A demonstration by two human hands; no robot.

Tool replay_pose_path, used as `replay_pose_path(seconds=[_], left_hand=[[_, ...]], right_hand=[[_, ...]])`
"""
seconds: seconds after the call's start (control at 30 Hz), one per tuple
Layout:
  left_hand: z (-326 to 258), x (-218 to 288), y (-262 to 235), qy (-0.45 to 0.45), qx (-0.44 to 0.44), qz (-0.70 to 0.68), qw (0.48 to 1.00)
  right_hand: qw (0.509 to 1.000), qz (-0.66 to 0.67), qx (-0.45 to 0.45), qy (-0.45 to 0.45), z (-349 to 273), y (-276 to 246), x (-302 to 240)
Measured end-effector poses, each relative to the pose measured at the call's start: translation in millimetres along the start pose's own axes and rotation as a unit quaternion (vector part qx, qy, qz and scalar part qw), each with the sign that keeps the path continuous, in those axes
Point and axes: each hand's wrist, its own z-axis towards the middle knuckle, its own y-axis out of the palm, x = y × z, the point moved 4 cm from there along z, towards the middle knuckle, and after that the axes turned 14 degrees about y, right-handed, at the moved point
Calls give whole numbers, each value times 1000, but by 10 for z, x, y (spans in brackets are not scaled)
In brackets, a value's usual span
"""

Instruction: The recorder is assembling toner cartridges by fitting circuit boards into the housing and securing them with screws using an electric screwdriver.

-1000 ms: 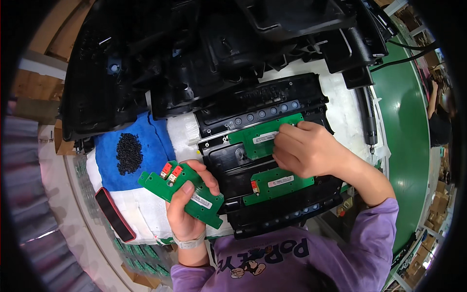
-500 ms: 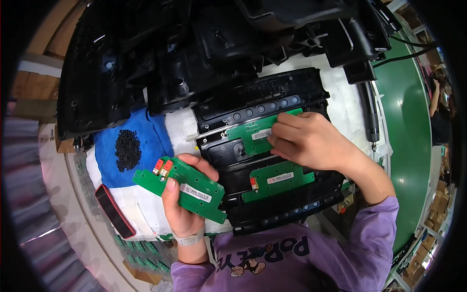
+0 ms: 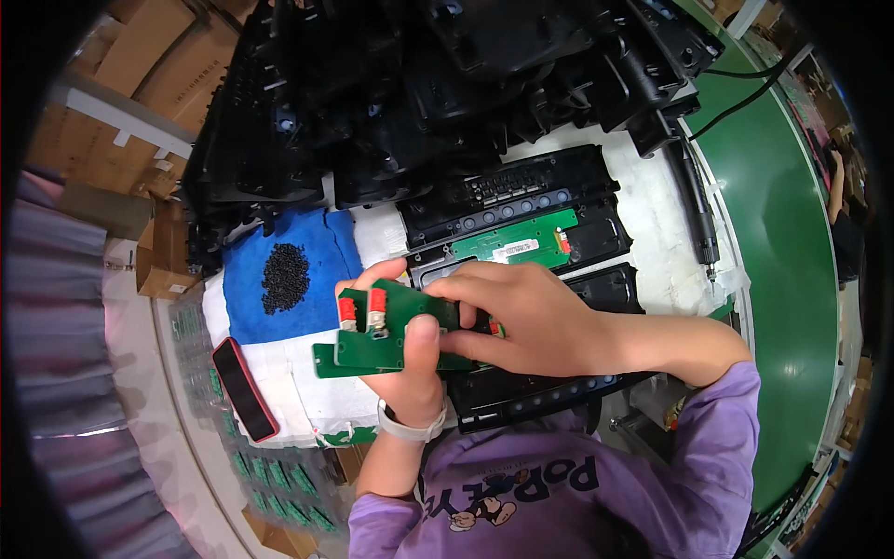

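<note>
My left hand (image 3: 416, 387) is closed round a small stack of green circuit boards (image 3: 402, 321), its thumb pressed on the top one. Red-and-white connectors show on these boards. Over their right end, the fingers of my right hand (image 3: 531, 317) are closed on the boards; how many they pinch I cannot make out. Just beyond, another circuit board (image 3: 551, 228) with a white label lies in a long black plastic housing (image 3: 601, 235). The nearest housing (image 3: 494, 402) is partly covered by my right hand and forearm, as is the board in it.
Black plastic housings (image 3: 391, 149) are piled at the back. A heap of small black screws (image 3: 286, 278) rests on a blue cloth (image 3: 244, 321) to the left, with a red-edged phone (image 3: 244, 389) nearer. An electric screwdriver (image 3: 694, 205) lies to the right, beside a green surface (image 3: 778, 307).
My right hand has left the board in the far housing and come back left to the boards in my left hand. The whole view has shifted slightly.
</note>
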Motion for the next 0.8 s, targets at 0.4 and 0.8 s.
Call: replay_pose_path(seconds=[0.4,0.8], left_hand=[[122,-121,-135,-72,45,-32,996],[389,-318,148,35,-229,114,966]], right_hand=[[979,-7,203,27,-42,-928,278],[981,-126,150,4,377,-874,756]])
